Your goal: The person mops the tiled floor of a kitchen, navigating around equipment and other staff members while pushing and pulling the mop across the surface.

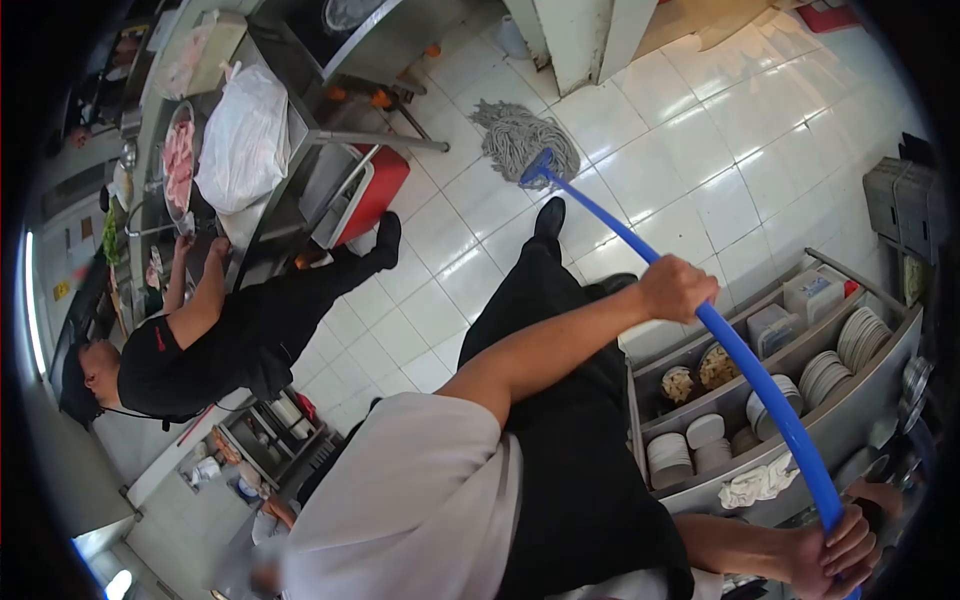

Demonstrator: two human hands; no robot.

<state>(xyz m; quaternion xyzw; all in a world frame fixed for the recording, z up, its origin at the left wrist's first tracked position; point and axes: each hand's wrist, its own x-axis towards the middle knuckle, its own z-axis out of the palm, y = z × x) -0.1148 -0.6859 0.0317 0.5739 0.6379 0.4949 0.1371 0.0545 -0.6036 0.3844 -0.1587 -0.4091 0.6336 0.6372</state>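
My left hand (680, 288) is closed around the middle of a blue mop handle (755, 375). Lower down, at the right of the view, my right hand (835, 552) grips the handle near its end. The pole looks curved through the wide lens and runs up to a blue clamp with a grey string mop head (525, 138). Those strands lie spread on the white tiled floor (440, 320), just beyond my black shoe (548, 218).
Left, a co-worker (200, 350) in black stands at a metal counter holding a tray of raw meat (178, 165) and a white plastic bag (245, 140). A red cooler box (375, 195) sits beneath. On my right, a metal rack (700, 480) holds stacked bowls and containers.
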